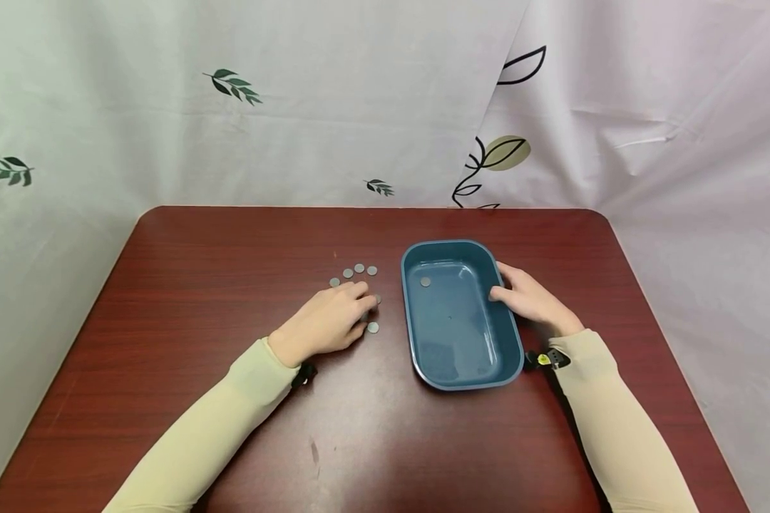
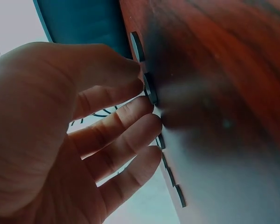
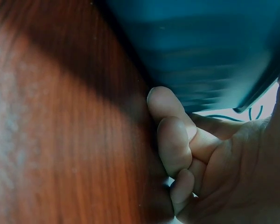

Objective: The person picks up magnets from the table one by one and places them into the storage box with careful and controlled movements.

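My left hand (image 1: 334,317) is low over the table among several small round grey discs that look like coins. In the left wrist view, its thumb and index fingertips are close together at one disc (image 2: 150,88) lying on the table, and the other fingers are loosely bent. More discs (image 1: 359,268) lie just beyond the hand, and one disc (image 1: 373,328) is beside the thumb. My right hand (image 1: 532,296) grips the right wall of a blue rectangular plastic bin (image 1: 465,385), thumb over the rim and fingers outside. A single disc (image 1: 425,282) lies inside the bin.
The reddish-brown wooden table (image 1: 231,246) has rounded far corners. White curtains (image 1: 321,128) with leaf prints hang behind it and at both sides. The bin stands to the right of the loose discs.
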A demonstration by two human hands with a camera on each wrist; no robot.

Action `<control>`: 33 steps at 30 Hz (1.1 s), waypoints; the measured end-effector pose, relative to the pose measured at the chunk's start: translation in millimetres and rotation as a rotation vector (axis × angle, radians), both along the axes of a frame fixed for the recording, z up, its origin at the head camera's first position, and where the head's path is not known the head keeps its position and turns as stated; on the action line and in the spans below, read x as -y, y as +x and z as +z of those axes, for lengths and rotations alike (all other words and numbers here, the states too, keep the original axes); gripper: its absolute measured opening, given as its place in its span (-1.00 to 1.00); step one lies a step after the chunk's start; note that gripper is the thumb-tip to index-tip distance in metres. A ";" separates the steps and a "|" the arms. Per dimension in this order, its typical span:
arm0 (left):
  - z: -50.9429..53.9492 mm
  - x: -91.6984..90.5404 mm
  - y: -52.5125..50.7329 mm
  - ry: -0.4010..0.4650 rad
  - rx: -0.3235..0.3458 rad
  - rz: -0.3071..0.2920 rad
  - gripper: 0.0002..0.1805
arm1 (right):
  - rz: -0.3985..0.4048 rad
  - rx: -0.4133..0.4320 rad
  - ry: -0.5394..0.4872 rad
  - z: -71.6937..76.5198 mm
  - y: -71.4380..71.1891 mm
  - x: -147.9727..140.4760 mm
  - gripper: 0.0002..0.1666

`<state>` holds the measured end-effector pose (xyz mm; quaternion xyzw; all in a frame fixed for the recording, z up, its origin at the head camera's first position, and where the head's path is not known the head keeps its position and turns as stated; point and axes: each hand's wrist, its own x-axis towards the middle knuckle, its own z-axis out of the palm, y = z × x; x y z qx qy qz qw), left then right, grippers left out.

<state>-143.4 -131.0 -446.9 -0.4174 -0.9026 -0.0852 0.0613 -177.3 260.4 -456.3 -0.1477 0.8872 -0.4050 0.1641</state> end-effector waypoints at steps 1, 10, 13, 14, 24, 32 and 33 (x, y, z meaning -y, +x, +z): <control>0.2 -0.1 0.2 -0.001 -0.005 -0.001 -0.81 | 0.002 0.002 -0.003 0.0 0.2 0.0 -0.30; -0.9 -1.4 0.8 -0.007 -0.007 -0.002 -0.86 | -0.005 0.026 -0.008 1.5 0.6 -0.1 -0.28; -1.2 -1.3 0.7 -0.011 -0.010 0.004 -0.87 | 0.002 0.025 -0.005 2.9 -0.4 0.5 -0.27; -0.8 -0.8 0.8 -0.011 -0.010 0.006 -0.87 | 0.005 0.020 0.001 3.4 -1.0 0.8 -0.27; 4.7 0.9 -0.2 -0.014 -0.011 0.008 -0.91 | 0.012 0.029 -0.003 8.0 -5.8 2.0 -0.30; 0.7 -2.2 2.2 0.009 -0.005 0.006 -0.93 | 0.017 0.014 0.006 7.8 -0.6 0.0 -0.25; 0.0 -3.2 4.0 0.011 -0.001 0.009 -0.94 | 0.020 0.010 0.012 7.4 0.9 -0.8 -0.25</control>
